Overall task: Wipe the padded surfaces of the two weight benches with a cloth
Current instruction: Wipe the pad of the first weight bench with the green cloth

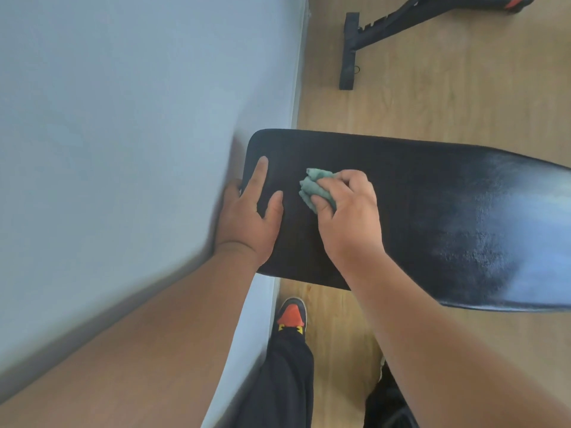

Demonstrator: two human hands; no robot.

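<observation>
Gripping a crumpled teal cloth [315, 188] on the black padded bench [432, 217], the right hand [349, 211] curls tight; at its nine o'clock, the left hand [247, 217] lies flat, fingers straight.

Pale blue-grey wall [123, 118] at left; wood-look floor [432, 103]; 1 black-and-orange shoe [291, 315]; black trousers [284, 381].
</observation>
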